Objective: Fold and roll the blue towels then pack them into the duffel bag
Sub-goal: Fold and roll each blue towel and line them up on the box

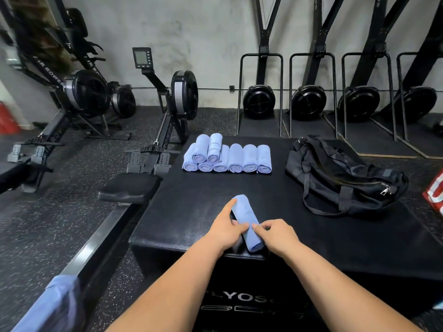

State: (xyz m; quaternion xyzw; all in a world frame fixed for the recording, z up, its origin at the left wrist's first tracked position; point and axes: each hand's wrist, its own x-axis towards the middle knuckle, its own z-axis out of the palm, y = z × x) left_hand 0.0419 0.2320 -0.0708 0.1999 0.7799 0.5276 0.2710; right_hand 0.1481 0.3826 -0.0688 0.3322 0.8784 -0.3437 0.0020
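A rolled blue towel (247, 219) lies at the near edge of the black plyo box (191, 202), pointing away from me. My left hand (226, 227) rests along its left side, index finger stretched toward the far end and thumb pressing on the roll. My right hand (275, 232) pinches the roll near its near end between thumb and curled fingers. Several rolled blue towels (227, 155) are stacked in a row at the far side of the box. The black duffel bag (345, 173) lies on the right of the box, its zipper mostly closed.
Rowing machines (167, 104) stand on the left, one seat (129, 188) beside the box's left edge. Black fan machines (259, 101) line the back wall. More blue cloth (50, 305) shows at the lower left. A red and white item (435, 195) sits at the right edge.
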